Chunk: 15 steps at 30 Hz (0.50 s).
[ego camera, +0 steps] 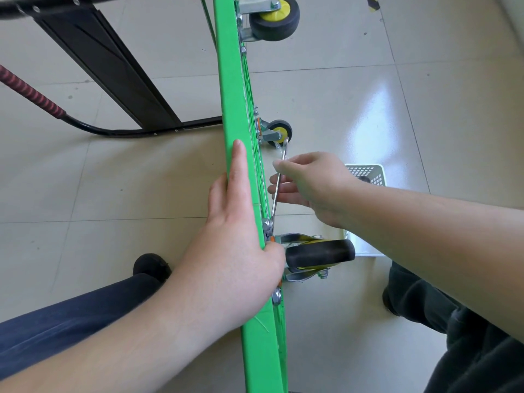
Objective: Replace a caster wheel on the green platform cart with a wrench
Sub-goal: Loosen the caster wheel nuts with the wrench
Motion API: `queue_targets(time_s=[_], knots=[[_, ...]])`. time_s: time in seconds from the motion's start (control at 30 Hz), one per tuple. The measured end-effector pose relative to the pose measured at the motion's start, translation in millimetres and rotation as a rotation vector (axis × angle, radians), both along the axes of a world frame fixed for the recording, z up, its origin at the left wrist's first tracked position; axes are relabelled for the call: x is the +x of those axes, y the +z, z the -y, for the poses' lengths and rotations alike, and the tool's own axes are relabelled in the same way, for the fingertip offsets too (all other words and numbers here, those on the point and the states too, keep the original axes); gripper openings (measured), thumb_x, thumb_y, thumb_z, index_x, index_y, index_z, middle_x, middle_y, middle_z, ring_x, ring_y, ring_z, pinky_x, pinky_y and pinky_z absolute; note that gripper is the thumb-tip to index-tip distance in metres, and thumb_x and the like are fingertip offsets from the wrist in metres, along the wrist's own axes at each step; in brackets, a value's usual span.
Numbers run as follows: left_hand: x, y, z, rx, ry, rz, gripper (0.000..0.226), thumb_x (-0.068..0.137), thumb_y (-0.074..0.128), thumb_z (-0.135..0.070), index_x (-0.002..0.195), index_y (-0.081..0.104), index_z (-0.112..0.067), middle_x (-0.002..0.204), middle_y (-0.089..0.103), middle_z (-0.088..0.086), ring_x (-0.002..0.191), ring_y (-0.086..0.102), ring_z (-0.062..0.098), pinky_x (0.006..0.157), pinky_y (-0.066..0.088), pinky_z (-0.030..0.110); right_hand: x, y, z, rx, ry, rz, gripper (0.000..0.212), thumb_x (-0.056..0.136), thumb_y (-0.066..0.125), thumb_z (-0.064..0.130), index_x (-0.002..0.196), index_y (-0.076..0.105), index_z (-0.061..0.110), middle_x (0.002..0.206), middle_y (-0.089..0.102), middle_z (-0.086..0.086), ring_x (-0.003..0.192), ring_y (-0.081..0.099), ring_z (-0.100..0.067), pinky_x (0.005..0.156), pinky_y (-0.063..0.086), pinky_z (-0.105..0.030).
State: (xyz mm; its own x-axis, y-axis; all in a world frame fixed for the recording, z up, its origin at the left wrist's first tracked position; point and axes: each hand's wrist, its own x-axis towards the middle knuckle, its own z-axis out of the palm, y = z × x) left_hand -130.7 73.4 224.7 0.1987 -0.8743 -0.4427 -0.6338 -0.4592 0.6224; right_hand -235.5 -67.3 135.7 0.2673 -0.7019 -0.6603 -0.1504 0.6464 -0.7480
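The green platform cart [235, 89] stands on its side edge, running from top to bottom of the view. My left hand [238, 222] lies on the cart's upper edge, with the index finger straight along it and the thumb over the edge at the near caster's mount. The near caster wheel [320, 252], black with a metal fork, sticks out to the right. A thin metal wrench [279, 180] has its lower end on a bolt [267, 224] just above that caster. My right hand [306, 185] grips the wrench's shaft.
Two more casters [279, 130] [273, 19] with yellow hubs sit further along the cart. A white perforated basket [367, 173] rests on the tiled floor behind my right arm. The cart's black handle frame [113, 80] lies folded at left. My legs flank the cart.
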Motion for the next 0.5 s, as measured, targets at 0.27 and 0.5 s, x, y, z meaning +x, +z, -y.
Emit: queue_targets(time_s=[0.27,0.5], knots=[[0.0,-0.3,0.8,-0.01,0.013,-0.013,0.119,0.089,0.062,-0.018,0.144,-0.033,-0.063,0.153,0.004,-0.038,0.079,0.063,0.008,0.054,0.043,0.016,-4.1,26.0,-18.1,-0.338,0.127,0.067,0.007,0.095,0.074,0.021,0.091,0.069,0.016,0.089,0.077,-0.013,0.089,0.076,-0.033,0.083,0.064,-0.042],[0.4,-0.4,0.1,-0.015,0.024,-0.03,0.121,0.087,0.063,-0.015,0.144,-0.032,-0.065,0.149,0.007,-0.041,0.076,0.063,0.01,0.053,0.045,0.012,-26.4,39.2,-39.2,-0.529,0.311,0.129,0.022,0.09,0.076,0.028,0.105,0.073,0.013,0.098,0.078,-0.007,0.099,0.075,-0.026,0.096,0.058,-0.048]])
